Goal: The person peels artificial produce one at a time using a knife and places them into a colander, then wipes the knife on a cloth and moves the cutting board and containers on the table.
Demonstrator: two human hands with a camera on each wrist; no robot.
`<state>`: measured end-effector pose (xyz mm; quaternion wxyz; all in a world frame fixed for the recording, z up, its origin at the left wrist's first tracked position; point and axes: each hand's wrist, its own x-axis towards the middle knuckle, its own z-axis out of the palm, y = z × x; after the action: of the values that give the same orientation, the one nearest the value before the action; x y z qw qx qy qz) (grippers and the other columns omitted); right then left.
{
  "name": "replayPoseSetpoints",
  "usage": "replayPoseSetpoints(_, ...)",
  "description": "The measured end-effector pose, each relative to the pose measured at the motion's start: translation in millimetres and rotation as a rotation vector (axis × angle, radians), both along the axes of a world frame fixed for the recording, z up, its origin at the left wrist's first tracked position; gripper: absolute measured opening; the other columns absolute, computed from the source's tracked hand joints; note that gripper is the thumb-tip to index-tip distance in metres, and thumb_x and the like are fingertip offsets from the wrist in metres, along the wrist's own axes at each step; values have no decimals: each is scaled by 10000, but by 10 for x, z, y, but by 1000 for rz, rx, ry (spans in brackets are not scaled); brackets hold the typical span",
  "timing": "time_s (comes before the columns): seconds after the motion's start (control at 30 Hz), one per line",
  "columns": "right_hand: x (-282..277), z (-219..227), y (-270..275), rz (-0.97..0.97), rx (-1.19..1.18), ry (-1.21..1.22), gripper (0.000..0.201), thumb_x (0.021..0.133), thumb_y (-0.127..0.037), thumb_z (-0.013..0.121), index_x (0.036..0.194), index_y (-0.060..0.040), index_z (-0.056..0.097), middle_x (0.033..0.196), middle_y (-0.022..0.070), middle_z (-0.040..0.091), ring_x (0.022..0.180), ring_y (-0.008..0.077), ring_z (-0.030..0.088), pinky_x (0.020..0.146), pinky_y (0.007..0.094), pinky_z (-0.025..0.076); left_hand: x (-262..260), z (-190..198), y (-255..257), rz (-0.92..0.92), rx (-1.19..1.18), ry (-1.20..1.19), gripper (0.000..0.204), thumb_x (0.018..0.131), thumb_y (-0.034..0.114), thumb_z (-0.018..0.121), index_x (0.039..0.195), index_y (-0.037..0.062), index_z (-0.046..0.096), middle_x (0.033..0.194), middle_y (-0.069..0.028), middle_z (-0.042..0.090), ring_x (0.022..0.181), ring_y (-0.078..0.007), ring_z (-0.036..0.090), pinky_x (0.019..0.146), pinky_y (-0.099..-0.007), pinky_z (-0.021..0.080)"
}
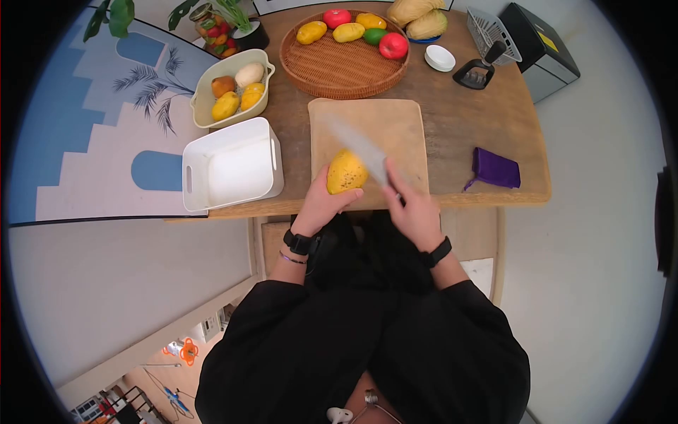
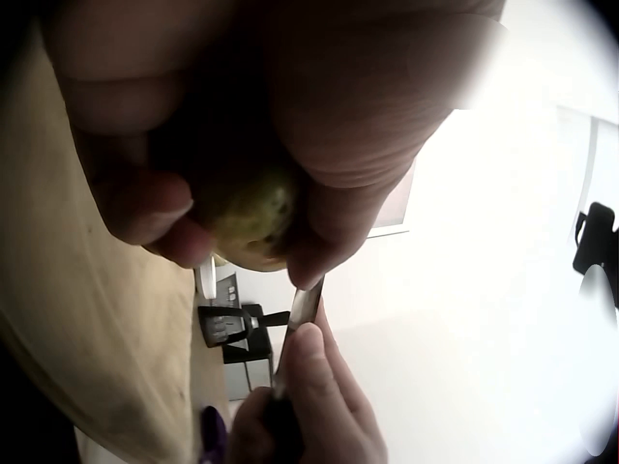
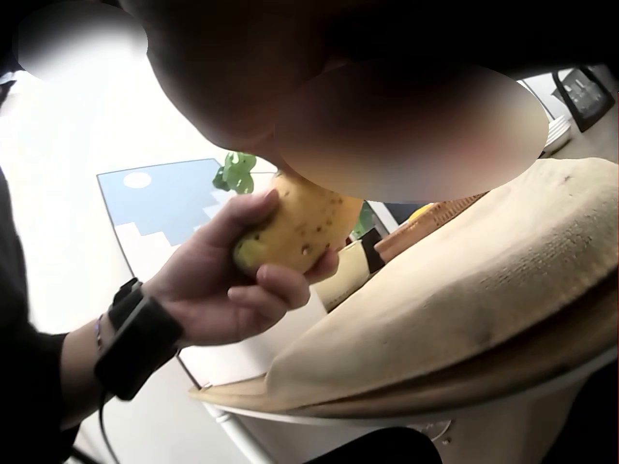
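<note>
A yellow mango with dark specks (image 1: 346,172) is gripped in the left hand (image 1: 325,205), above the near part of a tan cutting board (image 1: 402,134). The right hand (image 1: 415,215) holds a knife (image 1: 357,143) whose blurred blade points up and left, close to the mango. In the left wrist view the fingers wrap the mango (image 2: 256,217), and the right hand (image 2: 324,406) pinches the knife near the blade's base (image 2: 306,304). The right wrist view shows the left hand (image 3: 222,280) around the speckled mango (image 3: 300,227); the knife cannot be made out there.
Left of the board stand a white bin (image 1: 233,166) and a cream basket of fruit (image 1: 201,99). A round wicker tray (image 1: 342,71) with fruit lies behind it. To the right are a purple pouch (image 1: 496,168), a black-handled tool (image 1: 474,74) and a small white bowl (image 1: 440,58).
</note>
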<state>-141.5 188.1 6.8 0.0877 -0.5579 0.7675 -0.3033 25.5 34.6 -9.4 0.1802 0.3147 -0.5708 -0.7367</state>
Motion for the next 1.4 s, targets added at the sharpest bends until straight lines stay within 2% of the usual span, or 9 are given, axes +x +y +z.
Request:
replayPoseSetpoints(0.07,-92,11,-125,-215,-29,-99,572,983,-349,650,1533,-322,496,756,138,704,661,357,693,584,452,540,17,-11,-29,-21,-65,-86,648,835,153,845,1356,11,486,1048,-45,649,815,-114,636,673,-255,538)
replayPoseSetpoints(0.27,-26,42,-32,17,37,44,564,991,-340,645,1534,-306,492,717,158,695,647,391,682,574,468,542,-42,-78,23,72,-272,-72,710,816,112,851,1388,-12,450,1275,-102,631,1220,-187,592,1032,-348,491)
replayPoseSetpoints(0.4,-34,122,-75,-158,-49,-55,563,992,-348,645,1533,-317,494,691,160,679,626,373,683,567,454,542,-39,-63,24,146,-475,-144,736,819,117,845,1416,4,428,1220,-114,654,1153,-182,634,984,-336,516)
replayPoseSetpoints(0.47,80,241,-40,52,60,20,559,999,-348,636,1537,-310,487,712,171,688,650,398,681,582,475,540,-67,90,68,198,-624,-212,687,829,179,825,1390,24,461,1130,-208,707,1012,-352,718,867,-407,568)
replayPoseSetpoints(0.57,-56,3,-84,-90,24,-47,550,998,-361,639,1527,-304,503,735,166,696,660,402,680,600,478,539,-26,91,47,222,-609,-237,577,867,149,758,1364,44,486,1038,-218,712,906,-405,710,789,-453,568)
replayPoseSetpoints(0.77,89,-68,-295,-150,-93,-182,523,998,-367,643,1504,-292,535,824,174,727,713,397,699,633,447,555,-118,-419,20,192,-801,-378,548,882,71,668,1394,23,477,1031,-138,689,802,-243,700,707,-381,548)
replayPoseSetpoints(0.97,43,-44,-344,-103,-114,-283,536,996,-351,661,1510,-269,531,923,175,748,792,372,730,693,408,577,-271,-24,124,40,-435,-220,610,882,146,670,1440,34,452,1137,-190,669,951,-322,703,794,-396,571)
replayPoseSetpoints(1.2,88,-273,-278,12,-150,-639,545,1008,-312,664,1527,-238,514,1138,193,739,1060,284,737,895,344,549,-198,-38,-21,-119,-526,-199,746,827,246,791,1452,23,448,1324,-264,593,1143,-392,645,967,-435,528)
replayPoseSetpoints(1.4,25,-343,-1,-111,-199,-522,535,1009,-308,662,1520,-244,520,1209,168,726,1087,303,726,901,351,552,-130,-98,3,6,-804,-337,806,802,365,831,1417,-23,483,1278,-256,650,1198,-389,645,1030,-420,506)
